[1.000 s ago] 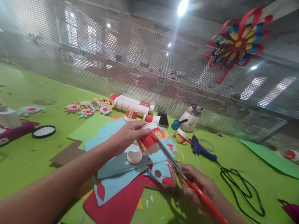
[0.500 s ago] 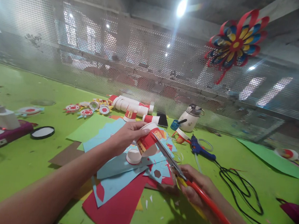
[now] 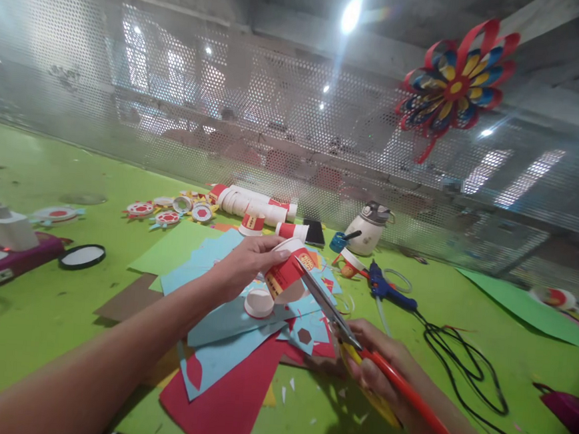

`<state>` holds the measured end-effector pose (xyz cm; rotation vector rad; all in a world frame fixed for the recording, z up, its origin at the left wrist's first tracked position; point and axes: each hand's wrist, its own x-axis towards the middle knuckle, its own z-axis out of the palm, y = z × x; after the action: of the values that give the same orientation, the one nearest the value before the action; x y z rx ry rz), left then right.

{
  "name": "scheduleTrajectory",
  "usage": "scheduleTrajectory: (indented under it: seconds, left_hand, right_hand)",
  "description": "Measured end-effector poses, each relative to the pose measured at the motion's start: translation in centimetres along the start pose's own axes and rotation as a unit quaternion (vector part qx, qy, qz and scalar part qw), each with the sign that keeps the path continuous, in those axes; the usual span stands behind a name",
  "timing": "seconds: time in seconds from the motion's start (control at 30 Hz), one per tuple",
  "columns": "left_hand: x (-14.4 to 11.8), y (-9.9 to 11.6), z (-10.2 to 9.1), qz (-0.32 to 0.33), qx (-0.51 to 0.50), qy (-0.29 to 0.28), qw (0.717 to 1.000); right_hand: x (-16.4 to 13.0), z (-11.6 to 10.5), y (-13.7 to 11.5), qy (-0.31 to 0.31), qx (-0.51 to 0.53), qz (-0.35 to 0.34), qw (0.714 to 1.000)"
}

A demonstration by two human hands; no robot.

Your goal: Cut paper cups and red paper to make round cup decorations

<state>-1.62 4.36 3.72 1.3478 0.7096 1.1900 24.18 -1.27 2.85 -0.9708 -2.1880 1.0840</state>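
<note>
At the left edge of the green table [image 3: 25, 316], a purple device [image 3: 0, 260] is lying with a white block [image 3: 14, 230] resting on it, and a black-rimmed round lid [image 3: 82, 256] is sitting just beside it. Toward the back edge, several round red-and-white paper ornaments [image 3: 168, 210] are lying in a cluster, with a row of stacked paper cups [image 3: 257, 208] on its side next to them. Sheets of blue, red and brown coloured paper [image 3: 232, 346] are spreading over the middle of the table, and a cut-off white cup bottom [image 3: 258, 303] is lying on them.

Above that pile, the left hand [image 3: 244, 261] is reaching in from the near left corner, its fingers closing around the rim of a red and white paper cup [image 3: 286, 271] and holding it tilted, off the table. The scissors [image 3: 359, 346] are meeting the cup's side, with the blade tips touching it; how far the blades are parted cannot be told. The right hand [image 3: 382, 368] is gripping the red handles, its fingers curling through them, near the front edge.

Farther right, a white kettle-shaped jug [image 3: 369, 228] is standing near the back edge, a blue glue gun [image 3: 387, 288] is lying just in front of it, and its black cord [image 3: 463, 364] is looping toward the right edge. A paper flower [image 3: 455, 83] is hanging on the perforated screen [image 3: 228, 105] behind.
</note>
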Motion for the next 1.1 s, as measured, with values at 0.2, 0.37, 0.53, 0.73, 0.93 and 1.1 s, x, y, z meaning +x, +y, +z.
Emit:
scheduleTrajectory:
  seconds: [0.2,0.37,0.53,0.73,0.93,1.1]
  left_hand:
    - [0.01,-0.08,-0.09,0.005,0.0,-0.002,1.0]
    - [0.04,-0.17,-0.11,0.005,0.004,-0.004,1.0]
    - [0.07,-0.18,-0.08,0.004,0.0,-0.004,1.0]
    - [0.07,-0.29,-0.05,0.004,-0.022,0.001,1.0]
    - [0.08,-0.27,0.02,0.006,-0.034,-0.001,0.999]
    - [-0.03,-0.12,0.07,0.004,-0.035,-0.004,0.999]
  right_hand:
    - [-0.1,0.29,-0.44,0.016,0.019,0.028,0.999]
    - [-0.15,0.67,-0.53,0.029,0.014,0.032,0.999]
    - [-0.18,0.76,-0.37,0.041,-0.002,0.041,0.998]
    - [-0.07,0.83,-0.3,0.045,-0.014,0.009,0.999]
    - [-0.08,1.01,-0.16,0.029,0.018,0.042,0.999]
    - [0.02,0.98,-0.33,0.015,0.036,0.048,0.998]
